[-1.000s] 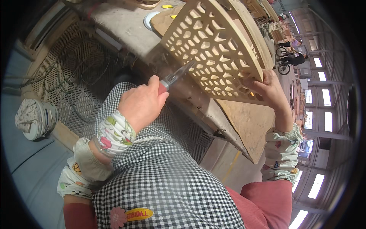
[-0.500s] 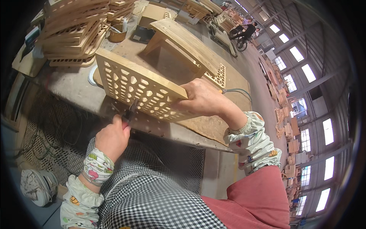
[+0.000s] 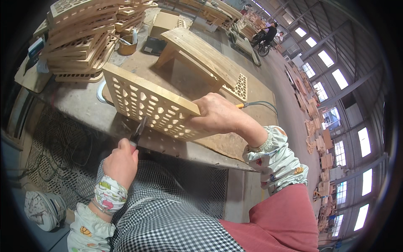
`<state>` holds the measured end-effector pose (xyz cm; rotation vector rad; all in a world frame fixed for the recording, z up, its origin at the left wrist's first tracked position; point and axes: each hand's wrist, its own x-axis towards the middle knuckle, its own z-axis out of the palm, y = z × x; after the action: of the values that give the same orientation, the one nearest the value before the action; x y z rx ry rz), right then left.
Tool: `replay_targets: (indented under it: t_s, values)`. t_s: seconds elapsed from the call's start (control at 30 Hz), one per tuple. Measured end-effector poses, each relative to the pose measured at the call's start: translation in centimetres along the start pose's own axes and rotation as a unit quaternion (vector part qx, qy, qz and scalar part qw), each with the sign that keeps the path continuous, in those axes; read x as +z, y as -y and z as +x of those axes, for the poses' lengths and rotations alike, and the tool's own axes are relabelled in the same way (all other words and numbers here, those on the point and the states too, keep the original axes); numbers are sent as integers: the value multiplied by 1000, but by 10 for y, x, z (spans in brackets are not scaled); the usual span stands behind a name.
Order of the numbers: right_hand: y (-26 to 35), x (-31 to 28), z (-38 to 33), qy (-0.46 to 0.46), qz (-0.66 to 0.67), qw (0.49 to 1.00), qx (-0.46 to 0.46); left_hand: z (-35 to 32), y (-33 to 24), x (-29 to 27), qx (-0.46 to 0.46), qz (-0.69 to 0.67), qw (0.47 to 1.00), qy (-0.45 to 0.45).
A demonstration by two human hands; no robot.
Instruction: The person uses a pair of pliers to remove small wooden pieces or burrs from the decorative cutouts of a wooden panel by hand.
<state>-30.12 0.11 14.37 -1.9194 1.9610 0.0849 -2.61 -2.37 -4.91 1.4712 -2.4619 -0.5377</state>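
Note:
A wooden board (image 3: 126, 86) pierced with rows of rounded holes stands tilted on its edge at the front of the workbench. My right hand (image 3: 216, 114) grips it by its right end, the thumb on the perforated face. My left hand (image 3: 121, 161) is closed round a hand tool (image 3: 136, 135) with a red and dark handle. Its narrow dark tip points up at the lower rows of holes; I cannot tell whether it touches the board. Patterned sleeve covers wrap both my forearms.
Behind the board a low wooden stand (image 3: 205, 52) rests on the bench (image 3: 126, 63). Stacked perforated boards (image 3: 82, 40) rise at the back left, beside a brown pot (image 3: 127, 47). An orange-tipped cable (image 3: 256, 103) lies at right. A bucket (image 3: 44, 210) stands at lower left.
My left hand and the tool have drawn slightly down and left, away from the middle of the board. The board's left end sits slightly lower in view; my right hand keeps its grip.

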Motion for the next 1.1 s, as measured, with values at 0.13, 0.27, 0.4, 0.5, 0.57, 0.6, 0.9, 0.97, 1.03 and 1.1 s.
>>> replay_targets:
  t_s: [0.13, 0.27, 0.4, 0.5, 0.57, 0.6, 0.9, 0.97, 1.03, 1.1]
  values:
    - [5, 1, -2, -14, -13, 999, -28, 11, 4, 2, 29, -26, 999, -21]
    - [-1, 2, 1, -5, 7, 1000, 3, 16, 5, 1, 24, -18, 1000, -4]
    - [4, -2, 0, -11, -6, 999, -30, 4, 12, -8, 7, 4, 1000, 24]
    - [4, 0, 1, -3, -9, 1000, -12, 15, 6, -10, 7, -28, 999, 26]
    - [-2, 1, 2, 5, 4, 1000, 11, 18, 3, -12, 6, -31, 999, 42]
    - [-4, 1, 2, 9, 10, 1000, 23, 18, 2, -14, 6, -33, 998, 51]
    - [4, 0, 4, -33, 27, 999, 3, 17, 18, -3, 16, -77, 995, 56]
    - [0, 7, 4, -7, 111, 992, 55, 12, 13, -3, 9, -84, 996, 37]
    - [-5, 11, 5, 1, 170, 984, 47, -8, 20, -2, 0, -106, 994, 38]
    - [-2, 6, 4, -9, 168, 985, 35, -20, 33, -2, -13, -82, 991, 105]
